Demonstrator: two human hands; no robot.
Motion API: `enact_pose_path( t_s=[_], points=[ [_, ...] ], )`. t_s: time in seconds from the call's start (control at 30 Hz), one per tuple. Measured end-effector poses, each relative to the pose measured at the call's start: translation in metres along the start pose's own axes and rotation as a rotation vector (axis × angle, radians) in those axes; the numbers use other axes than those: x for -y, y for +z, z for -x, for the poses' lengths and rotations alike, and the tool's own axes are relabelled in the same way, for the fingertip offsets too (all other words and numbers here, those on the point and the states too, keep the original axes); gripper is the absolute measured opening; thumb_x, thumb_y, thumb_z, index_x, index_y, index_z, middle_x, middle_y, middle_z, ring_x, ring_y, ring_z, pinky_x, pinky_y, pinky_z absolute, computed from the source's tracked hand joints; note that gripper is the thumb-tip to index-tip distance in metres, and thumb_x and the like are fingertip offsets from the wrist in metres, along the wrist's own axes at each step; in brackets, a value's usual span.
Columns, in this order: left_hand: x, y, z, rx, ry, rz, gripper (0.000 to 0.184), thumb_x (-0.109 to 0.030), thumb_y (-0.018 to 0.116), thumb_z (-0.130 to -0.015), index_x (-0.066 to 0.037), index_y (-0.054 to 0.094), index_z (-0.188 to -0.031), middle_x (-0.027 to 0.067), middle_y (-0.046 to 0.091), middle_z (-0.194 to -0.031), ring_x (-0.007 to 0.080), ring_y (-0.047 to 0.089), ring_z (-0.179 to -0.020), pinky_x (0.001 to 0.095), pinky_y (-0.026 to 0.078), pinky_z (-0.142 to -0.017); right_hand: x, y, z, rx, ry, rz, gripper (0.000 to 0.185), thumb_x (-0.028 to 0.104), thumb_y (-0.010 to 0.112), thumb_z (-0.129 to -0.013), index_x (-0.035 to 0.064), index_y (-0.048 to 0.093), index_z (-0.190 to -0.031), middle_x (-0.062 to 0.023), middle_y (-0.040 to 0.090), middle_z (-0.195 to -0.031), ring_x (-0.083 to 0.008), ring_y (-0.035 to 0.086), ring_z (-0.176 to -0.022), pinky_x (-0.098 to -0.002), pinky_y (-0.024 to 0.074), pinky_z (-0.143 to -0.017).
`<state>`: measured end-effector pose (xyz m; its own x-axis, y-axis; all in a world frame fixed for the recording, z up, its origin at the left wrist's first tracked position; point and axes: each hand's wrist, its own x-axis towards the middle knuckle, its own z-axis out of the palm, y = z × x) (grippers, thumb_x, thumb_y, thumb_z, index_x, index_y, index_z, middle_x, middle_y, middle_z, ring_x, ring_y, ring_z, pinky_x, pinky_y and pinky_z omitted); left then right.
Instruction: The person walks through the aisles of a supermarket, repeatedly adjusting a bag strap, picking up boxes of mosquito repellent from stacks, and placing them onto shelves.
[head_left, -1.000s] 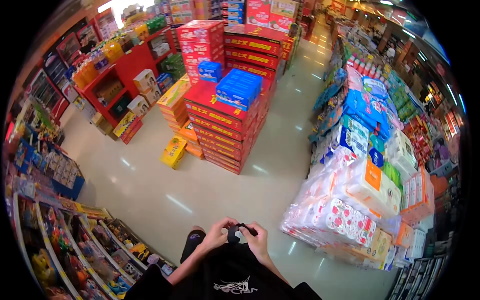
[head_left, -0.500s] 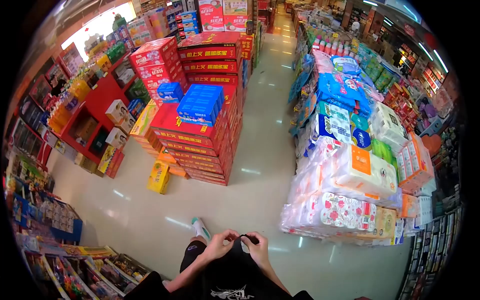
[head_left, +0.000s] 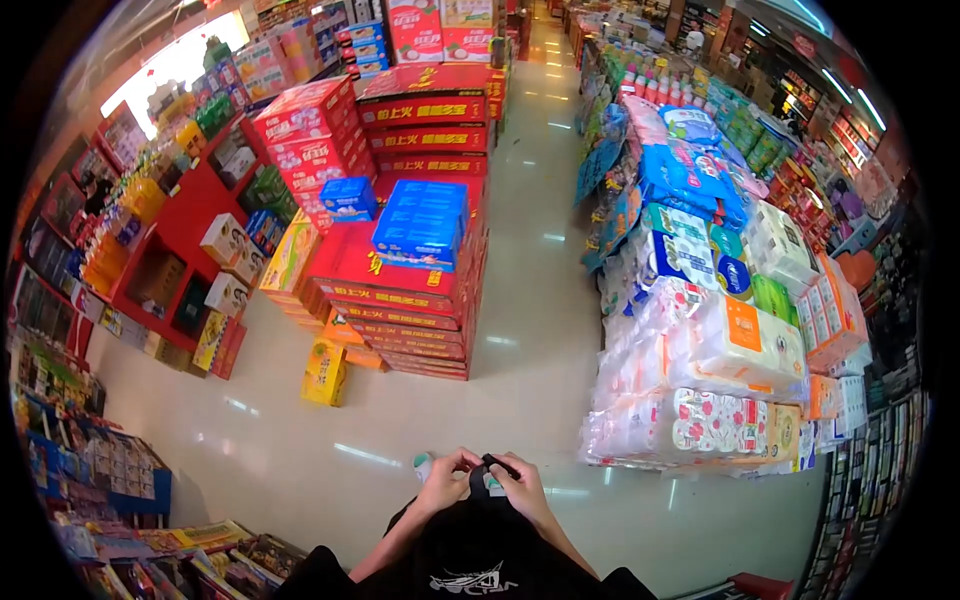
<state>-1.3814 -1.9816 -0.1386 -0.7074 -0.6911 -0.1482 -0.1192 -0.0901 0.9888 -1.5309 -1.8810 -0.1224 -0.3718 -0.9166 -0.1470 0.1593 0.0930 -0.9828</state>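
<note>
Close in front of my body, above the dark clothing, my two hands meet at a small black strap-like thing point(head_left: 488, 470). My left hand point(head_left: 447, 487) has its fingers pinched at the left side of it. From the right, my right hand point(head_left: 524, 490) pinches its upper end between thumb and fingers. A small pale patch shows between the hands, too small to name. My black shirt point(head_left: 470, 545) with a white print lies just below. A shoe point(head_left: 423, 464) peeks out beyond my left hand.
Red drink cartons point(head_left: 390, 285) with blue boxes point(head_left: 420, 225) on top stand ahead to the left. A yellow box point(head_left: 325, 372) sits on the floor. Packs of tissue rolls point(head_left: 720, 425) are piled at right. Shelves point(head_left: 90, 460) line the left; a tiled aisle point(head_left: 525, 270) runs between.
Both hands have shifted slightly right in view, still together at the black strap, of which more shows. The shoe is now mostly hidden, and the camera view has turned slightly.
</note>
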Motion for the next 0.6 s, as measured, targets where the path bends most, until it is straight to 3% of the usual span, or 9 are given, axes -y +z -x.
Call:
enact_pose_path(
  t_s=[0.1, 0.2, 0.37, 0.6],
  points=[
    [0.004, -0.027, -0.002, -0.101, 0.067, 0.128, 0.02, 0.001, 0.066, -0.083, -0.004, 0.059, -0.101, 0.01, 0.058, -0.113, 0.0166, 0.061, -0.099, 0.0323, 0.052, -0.084, 0.019, 0.032, -0.02, 0.079, -0.004, 0.02, 0.02, 0.005, 0.062, -0.09, -0.0038, 0.066, -0.108, 0.0002, 0.054, -0.08, -0.0079, 0.046, -0.071, -0.022, 0.0355, -0.062],
    [-0.004, -0.06, -0.006, -0.124, 0.073, 0.102, 0.02, -0.001, 0.067, -0.083, -0.005, 0.059, -0.101, 0.0114, 0.056, -0.116, 0.0188, 0.059, -0.102, 0.0323, 0.051, -0.085, 0.012, 0.059, -0.039, 0.086, 0.014, 0.048, 0.019, 0.004, 0.062, -0.09, -0.0036, 0.067, -0.106, 0.0001, 0.055, -0.079, -0.0072, 0.048, -0.071, -0.0218, 0.0366, -0.062],
    [-0.007, -0.108, -0.011, -0.131, 0.171, 0.074, 0.018, -0.002, 0.068, -0.082, -0.005, 0.061, -0.097, 0.0115, 0.056, -0.114, 0.0205, 0.059, -0.103, 0.0317, 0.051, -0.084, 0.007, 0.106, -0.065, -0.014, 0.036, -0.094, 0.009, -0.002, 0.065, -0.085, -0.0044, 0.069, -0.093, 0.0004, 0.057, -0.076, -0.0066, 0.051, -0.07, -0.0222, 0.0387, -0.062],
    [0.003, -0.172, -0.022, -0.143, 0.203, 0.063, 0.011, -0.001, 0.068, -0.082, -0.004, 0.063, -0.091, 0.0114, 0.058, -0.111, 0.021, 0.06, -0.101, 0.0318, 0.051, -0.084, -0.008, 0.152, -0.099, -0.025, 0.044, -0.007, 0.007, -0.002, 0.067, -0.083, -0.0049, 0.069, -0.089, -0.0015, 0.06, -0.079, -0.0077, 0.054, -0.074, -0.0217, 0.0428, -0.068]
  ],
)
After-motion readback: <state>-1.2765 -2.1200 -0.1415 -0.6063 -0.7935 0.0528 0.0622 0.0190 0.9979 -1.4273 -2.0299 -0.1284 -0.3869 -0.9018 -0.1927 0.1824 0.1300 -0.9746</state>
